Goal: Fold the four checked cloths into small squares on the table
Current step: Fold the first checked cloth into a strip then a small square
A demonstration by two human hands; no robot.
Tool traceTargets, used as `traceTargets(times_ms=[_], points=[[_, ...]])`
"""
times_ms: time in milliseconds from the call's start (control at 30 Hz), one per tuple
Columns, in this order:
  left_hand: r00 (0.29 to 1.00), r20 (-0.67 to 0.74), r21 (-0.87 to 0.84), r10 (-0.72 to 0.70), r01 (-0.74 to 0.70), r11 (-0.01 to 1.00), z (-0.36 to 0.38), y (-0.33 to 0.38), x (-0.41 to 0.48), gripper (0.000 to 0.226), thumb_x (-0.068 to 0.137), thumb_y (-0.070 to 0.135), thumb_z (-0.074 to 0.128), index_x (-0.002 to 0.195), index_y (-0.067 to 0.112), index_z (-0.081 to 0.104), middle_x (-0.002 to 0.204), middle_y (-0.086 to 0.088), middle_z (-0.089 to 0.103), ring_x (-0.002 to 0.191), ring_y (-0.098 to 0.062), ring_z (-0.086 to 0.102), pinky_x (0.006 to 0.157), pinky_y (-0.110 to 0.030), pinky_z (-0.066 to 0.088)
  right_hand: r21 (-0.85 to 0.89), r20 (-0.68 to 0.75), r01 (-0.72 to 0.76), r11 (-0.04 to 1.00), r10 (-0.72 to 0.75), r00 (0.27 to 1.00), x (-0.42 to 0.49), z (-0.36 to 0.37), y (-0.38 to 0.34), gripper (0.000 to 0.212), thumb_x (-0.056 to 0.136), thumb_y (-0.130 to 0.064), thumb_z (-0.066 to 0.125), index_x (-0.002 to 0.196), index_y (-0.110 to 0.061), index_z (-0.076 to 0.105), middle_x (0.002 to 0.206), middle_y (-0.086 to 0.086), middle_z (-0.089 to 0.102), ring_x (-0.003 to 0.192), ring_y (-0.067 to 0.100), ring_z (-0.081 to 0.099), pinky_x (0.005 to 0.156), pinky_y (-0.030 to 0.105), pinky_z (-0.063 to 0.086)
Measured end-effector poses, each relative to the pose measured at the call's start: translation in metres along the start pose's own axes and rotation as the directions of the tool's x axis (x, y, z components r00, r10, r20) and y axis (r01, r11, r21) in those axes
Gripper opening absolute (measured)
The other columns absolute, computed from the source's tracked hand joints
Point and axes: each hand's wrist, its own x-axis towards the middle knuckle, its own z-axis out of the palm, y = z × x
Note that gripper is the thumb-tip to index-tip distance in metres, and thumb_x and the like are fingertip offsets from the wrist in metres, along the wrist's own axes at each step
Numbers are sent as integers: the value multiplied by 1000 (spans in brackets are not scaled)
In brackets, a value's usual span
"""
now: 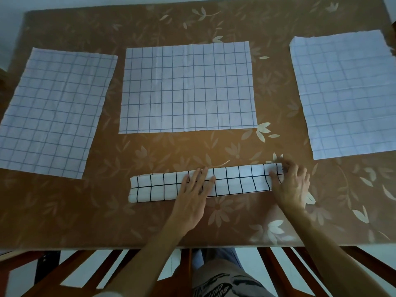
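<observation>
A white cloth with black checks lies folded into a long narrow strip [235, 181] near the table's front edge. My left hand [194, 196] presses flat on the strip's middle with straight fingers. My right hand [290, 185] rests on the strip's right end, thumb on top and fingers reaching past the end. Three more checked cloths lie spread flat farther back: one at the left [53, 112], one in the centre [187, 87], one at the right [345, 93].
The table carries a brown cover with pale flower prints [171, 151]. Its front edge runs just below my forearms. Wooden chair slats [186, 266] and my lap show beneath it. The left and right cloths reach the frame's sides.
</observation>
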Motion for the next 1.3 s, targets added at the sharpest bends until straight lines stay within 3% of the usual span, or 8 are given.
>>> traceTargets(times_ms=[133,233,333,533,733,833,1100,1300], points=[[999,28,9,19,-19,1000,-1,-3,1,71,96,14,47,157,23,13,167,-8,3,153,-28,3,122,-52,15,-95,-44,383,919,-388,920,-23,8,-44,41,91,-13,62,130,-5,48,145,18,39,127,35,39,102,45,32],[999,35,-6,1,-1,1000,1,-7,0,67,101,20,43,159,18,10,167,-6,2,154,-24,0,123,-50,15,33,282,560,828,-545,790,-57,39,-88,60,93,-12,43,151,-9,29,163,10,16,150,27,15,120,42,19],[999,21,-20,30,-29,999,0,-12,-3,61,105,36,27,158,12,10,167,-8,2,154,-22,0,121,-53,17,-10,404,606,796,-551,730,-75,70,-94,65,96,-36,34,154,-7,23,163,10,12,150,25,9,122,44,17],[985,55,23,-161,160,987,-6,-51,-16,79,99,66,27,159,24,-1,167,-5,-10,153,-23,-8,123,-51,5,-136,397,579,804,-491,776,-59,63,-56,62,103,-45,25,156,-15,14,164,8,3,152,22,-2,121,42,7],[941,25,18,-339,338,941,-11,-108,-59,70,99,60,20,159,26,7,167,-7,-4,153,-28,-1,120,-59,10,-241,342,385,891,-294,893,-36,27,2,68,101,-56,17,157,-21,-2,164,7,-8,151,21,-7,123,44,4],[922,11,35,-386,385,922,-13,-126,-73,68,100,58,17,159,26,9,167,-8,-1,153,-31,6,119,-60,13,-272,315,345,898,-255,914,-28,15,22,72,100,-57,22,157,-19,3,165,7,-3,152,23,-1,122,48,9],[918,-27,37,-397,398,917,-23,-120,-71,74,96,57,30,158,17,18,166,-14,8,153,-31,7,120,-56,13,-185,278,324,928,-267,923,-24,6,14,70,95,-53,37,153,-15,27,162,11,18,149,29,17,121,48,14],[960,-184,-110,-213,195,975,-43,-71,-37,55,92,12,49,147,7,42,159,-15,27,147,-33,25,117,-54,28,-125,204,341,932,-313,928,11,-13,10,46,99,-39,47,138,-16,50,137,12,50,115,38,51,96,52,41]])
